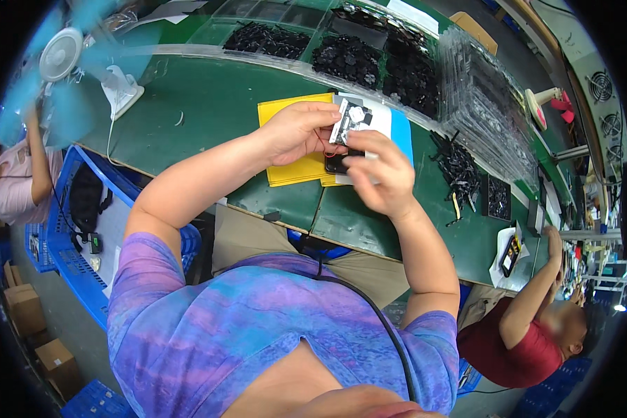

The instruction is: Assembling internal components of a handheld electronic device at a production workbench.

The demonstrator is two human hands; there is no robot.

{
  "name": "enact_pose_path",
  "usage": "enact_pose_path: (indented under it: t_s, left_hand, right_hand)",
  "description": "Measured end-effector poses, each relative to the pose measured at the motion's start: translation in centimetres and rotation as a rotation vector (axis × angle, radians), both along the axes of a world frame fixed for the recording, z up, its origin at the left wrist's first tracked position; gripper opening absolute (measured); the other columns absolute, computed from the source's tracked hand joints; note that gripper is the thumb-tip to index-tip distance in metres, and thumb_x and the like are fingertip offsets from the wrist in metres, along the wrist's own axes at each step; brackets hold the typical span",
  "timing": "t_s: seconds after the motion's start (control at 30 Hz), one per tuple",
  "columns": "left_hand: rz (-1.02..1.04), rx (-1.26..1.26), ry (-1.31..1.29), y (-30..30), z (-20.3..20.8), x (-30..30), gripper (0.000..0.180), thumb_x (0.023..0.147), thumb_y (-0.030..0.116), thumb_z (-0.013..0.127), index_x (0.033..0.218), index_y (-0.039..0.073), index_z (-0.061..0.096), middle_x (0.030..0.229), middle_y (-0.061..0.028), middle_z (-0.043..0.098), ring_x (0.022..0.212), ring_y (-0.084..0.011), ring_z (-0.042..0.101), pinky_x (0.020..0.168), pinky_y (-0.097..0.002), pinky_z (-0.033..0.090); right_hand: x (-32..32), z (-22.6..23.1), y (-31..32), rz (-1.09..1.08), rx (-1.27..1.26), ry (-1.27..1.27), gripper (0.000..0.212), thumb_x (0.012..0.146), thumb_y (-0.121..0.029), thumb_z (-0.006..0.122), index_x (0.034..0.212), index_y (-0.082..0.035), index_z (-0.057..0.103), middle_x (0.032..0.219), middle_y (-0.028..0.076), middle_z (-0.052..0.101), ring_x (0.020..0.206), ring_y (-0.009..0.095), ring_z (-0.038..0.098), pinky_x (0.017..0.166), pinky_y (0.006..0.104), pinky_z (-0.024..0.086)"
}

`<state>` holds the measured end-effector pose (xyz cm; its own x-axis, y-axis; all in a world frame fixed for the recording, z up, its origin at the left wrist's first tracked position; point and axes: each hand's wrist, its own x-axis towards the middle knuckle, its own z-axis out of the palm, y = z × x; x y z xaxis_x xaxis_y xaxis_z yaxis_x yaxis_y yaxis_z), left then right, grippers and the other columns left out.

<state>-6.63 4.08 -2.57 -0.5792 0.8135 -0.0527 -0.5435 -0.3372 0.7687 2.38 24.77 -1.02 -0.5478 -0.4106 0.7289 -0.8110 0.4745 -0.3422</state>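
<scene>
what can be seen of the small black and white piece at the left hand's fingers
The small black-and-white piece looks flat and roughly rectangular, with a pale strip along its left edge and a whitish, rounded patch near the top. Its material is unclear. It leans slightly, in front of a white sheet in this view. The left hand has its left edge in its grip; the blurred right hand is close, contact uncertain.

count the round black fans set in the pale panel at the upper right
3, one above another in the pale panel: the top fan, the middle fan and the lowest fan. More could be hidden past the dark rim.
</scene>
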Motion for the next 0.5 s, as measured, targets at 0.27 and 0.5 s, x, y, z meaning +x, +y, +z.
enact_pose_path:
  t_s: [0.27,0.5]
  left_hand:
    - [0.21,-0.156,0.138,2.5,-1.8,1.9,0.033,0.107,0.015,0.05,0.132,-0.003,0.061,0.114,-0.0059,0.068,0.1,-0.0109,0.065,0.09,-0.0286,0.056]
    - [0.171,-0.154,0.395,2.1,-2.7,2.3,0.038,0.104,0.01,0.055,0.14,-0.002,0.056,0.12,-0.0046,0.067,0.106,-0.0073,0.061,0.093,-0.0248,0.051]
  right_hand:
    - [-1.0,-1.3,0.0,-0.448,-0.082,-0.022,0.013,0.078,-0.008,0.081,0.087,-0.006,0.071,0.086,0.006,0.063,0.077,0.026,0.062,0.068,0.0364,0.05]
    - [-0.8,-1.7,-0.5,-0.445,-0.201,-0.304,0.015,0.079,-0.009,0.079,0.078,-0.005,0.065,0.078,0.008,0.062,0.073,0.027,0.062,0.064,0.0383,0.049]
